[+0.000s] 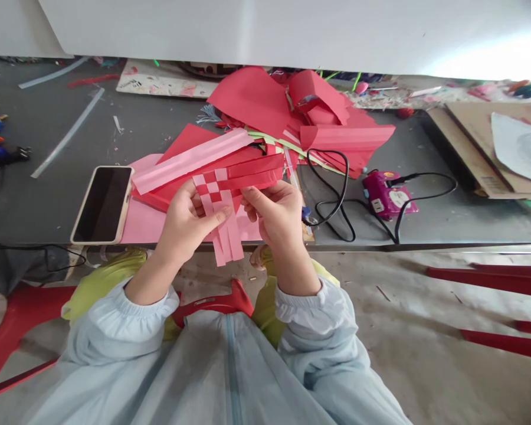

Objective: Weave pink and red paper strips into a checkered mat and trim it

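Grey table (446, 224) edge, both hands' fingers (212, 217) pinching woven paper strips (219, 203) over it, phone (102, 203) left

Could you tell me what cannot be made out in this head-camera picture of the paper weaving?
- Woven paper strips: the weave's edges are covered by the left hand and right hand.
- Phone: screen dark, nothing readable.
- Pink device: label too small.
- Cardboard: cut off by the right edge.
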`<control>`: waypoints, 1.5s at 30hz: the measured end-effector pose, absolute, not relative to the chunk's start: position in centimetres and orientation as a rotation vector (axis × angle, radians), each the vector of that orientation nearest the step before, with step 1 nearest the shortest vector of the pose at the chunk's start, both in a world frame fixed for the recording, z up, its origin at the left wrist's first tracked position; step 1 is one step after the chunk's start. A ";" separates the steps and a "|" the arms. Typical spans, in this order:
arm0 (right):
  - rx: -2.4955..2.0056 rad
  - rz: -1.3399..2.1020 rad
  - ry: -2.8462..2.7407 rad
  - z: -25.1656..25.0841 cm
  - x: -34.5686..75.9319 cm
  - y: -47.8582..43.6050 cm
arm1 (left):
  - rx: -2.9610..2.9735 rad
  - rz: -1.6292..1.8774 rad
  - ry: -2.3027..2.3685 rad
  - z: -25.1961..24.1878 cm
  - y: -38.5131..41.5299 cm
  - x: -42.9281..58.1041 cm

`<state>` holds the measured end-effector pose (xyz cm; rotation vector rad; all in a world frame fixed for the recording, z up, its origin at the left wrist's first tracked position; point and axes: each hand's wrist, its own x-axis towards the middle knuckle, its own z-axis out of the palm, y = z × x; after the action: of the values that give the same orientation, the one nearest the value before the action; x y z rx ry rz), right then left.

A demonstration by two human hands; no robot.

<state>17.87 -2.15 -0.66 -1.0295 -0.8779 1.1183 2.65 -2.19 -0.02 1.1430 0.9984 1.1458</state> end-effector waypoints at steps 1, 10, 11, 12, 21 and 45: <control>-1.023 1.124 -0.880 -0.7 17.8 -2.2 | 1.127 1.147 1.006 0.0 -2.2 2.7; -1.026 1.128 -0.870 -0.7 17.6 -2.2 | 1.033 1.171 0.999 0.1 -2.2 2.9; -1.031 1.127 -0.864 -0.7 17.6 -2.2 | 1.039 1.176 0.996 0.1 -2.2 2.9; -1.031 1.129 -0.858 -0.7 17.6 -2.2 | 1.048 1.178 0.991 0.1 -2.2 2.9; -0.993 1.268 -0.916 -0.6 17.8 -2.7 | 1.110 1.156 1.000 0.3 -2.3 2.9; -1.044 1.208 -0.948 -0.7 17.9 -2.7 | 1.104 1.095 1.022 -0.2 -2.4 2.9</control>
<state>17.90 -2.74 -0.73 -1.0438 -0.9477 1.2080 2.86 -2.41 -0.15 1.1036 1.0221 1.0951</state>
